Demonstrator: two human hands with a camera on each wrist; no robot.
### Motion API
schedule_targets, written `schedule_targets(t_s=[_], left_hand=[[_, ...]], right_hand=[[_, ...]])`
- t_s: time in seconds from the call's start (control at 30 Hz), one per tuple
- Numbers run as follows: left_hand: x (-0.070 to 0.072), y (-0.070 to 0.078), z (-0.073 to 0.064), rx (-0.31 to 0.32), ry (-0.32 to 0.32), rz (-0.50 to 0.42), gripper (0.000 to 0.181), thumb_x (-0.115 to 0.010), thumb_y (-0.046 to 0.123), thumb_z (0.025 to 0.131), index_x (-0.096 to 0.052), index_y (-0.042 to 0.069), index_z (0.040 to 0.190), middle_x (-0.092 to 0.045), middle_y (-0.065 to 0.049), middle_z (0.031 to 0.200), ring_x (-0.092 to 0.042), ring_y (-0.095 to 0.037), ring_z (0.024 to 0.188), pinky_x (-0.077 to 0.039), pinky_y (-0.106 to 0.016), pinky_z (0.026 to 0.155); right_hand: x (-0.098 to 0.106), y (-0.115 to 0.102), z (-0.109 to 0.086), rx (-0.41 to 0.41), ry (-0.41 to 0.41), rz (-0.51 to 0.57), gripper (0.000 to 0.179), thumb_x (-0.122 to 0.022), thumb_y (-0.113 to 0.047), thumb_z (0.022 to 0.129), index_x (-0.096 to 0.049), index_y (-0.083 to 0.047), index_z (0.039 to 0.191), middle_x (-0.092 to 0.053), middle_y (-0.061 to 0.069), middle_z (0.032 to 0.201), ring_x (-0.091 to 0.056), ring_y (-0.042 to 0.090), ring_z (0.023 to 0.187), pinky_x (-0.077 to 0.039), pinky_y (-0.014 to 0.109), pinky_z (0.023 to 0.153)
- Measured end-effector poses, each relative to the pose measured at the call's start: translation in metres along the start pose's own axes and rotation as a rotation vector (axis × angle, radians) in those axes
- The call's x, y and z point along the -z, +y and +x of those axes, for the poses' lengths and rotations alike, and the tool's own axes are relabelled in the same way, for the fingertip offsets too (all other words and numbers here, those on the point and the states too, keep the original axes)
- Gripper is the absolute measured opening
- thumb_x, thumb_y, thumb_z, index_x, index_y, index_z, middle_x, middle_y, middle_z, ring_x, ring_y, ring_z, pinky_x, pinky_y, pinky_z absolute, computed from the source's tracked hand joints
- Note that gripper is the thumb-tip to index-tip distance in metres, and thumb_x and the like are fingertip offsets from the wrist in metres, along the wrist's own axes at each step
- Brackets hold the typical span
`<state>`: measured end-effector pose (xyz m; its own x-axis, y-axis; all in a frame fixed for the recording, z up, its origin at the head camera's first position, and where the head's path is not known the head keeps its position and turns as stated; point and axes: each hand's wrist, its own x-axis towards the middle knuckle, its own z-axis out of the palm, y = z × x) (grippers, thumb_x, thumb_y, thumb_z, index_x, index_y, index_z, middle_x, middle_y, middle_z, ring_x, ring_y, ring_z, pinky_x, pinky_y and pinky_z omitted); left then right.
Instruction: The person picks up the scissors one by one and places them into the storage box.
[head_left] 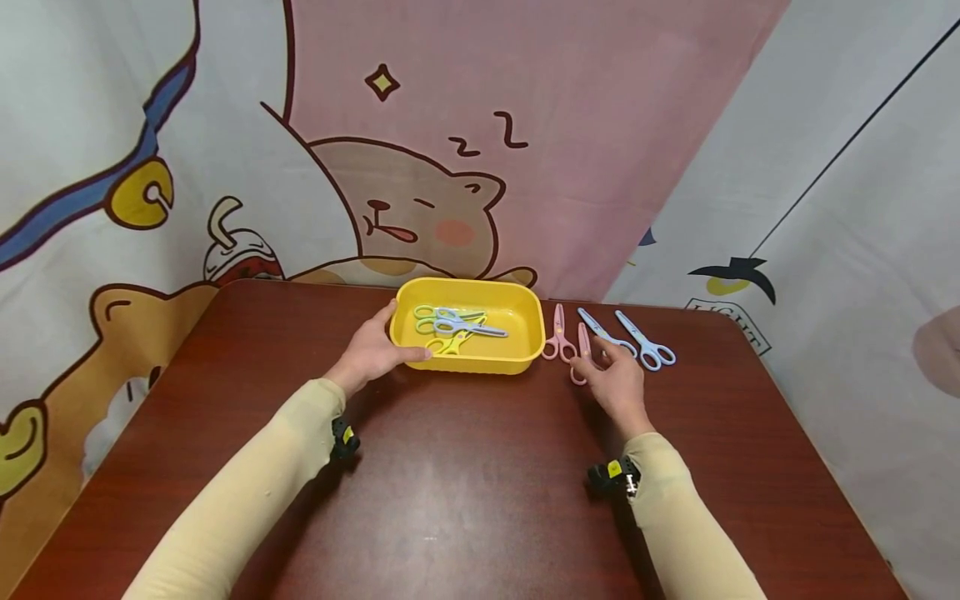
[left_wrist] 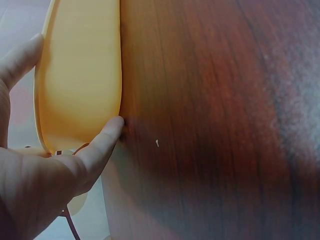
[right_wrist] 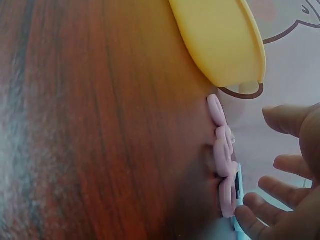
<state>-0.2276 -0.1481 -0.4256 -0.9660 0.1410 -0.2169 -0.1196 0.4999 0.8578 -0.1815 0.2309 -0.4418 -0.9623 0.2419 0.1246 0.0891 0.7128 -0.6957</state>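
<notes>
My left hand holds the left end of a yellow plastic tub, its thumb along the front wall and its fingers at the rear left corner. Inside the tub lie green scissors, blue scissors and yellow scissors. My right hand hovers with spread fingers over the nearer pink scissors, partly hiding them. In the right wrist view its fingertips are close beside the pink handles. Another pair of pink scissors lies between that pair and the tub.
Two pairs of blue scissors, one beyond my right hand and one farther right, lie on the dark red-brown table. A cloth with cartoon prints hangs behind the table's back edge.
</notes>
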Motion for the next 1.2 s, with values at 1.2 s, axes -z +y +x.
schedule_targets(t_s=[1.2], left_hand=[[0.000, 0.002, -0.001, -0.009, 0.007, 0.018, 0.120, -0.091, 0.034, 0.078, -0.014, 0.010, 0.167, -0.023, -0.012, 0.170, -0.042, -0.030, 0.137, -0.030, -0.048, 0.121]], right_hand=[[-0.004, 0.011, 0.002, -0.017, -0.102, -0.286, 0.060, -0.080, -0.021, 0.088, -0.060, 0.005, 0.139, -0.062, 0.029, 0.136, -0.049, 0.054, 0.124, -0.038, 0.062, 0.106]])
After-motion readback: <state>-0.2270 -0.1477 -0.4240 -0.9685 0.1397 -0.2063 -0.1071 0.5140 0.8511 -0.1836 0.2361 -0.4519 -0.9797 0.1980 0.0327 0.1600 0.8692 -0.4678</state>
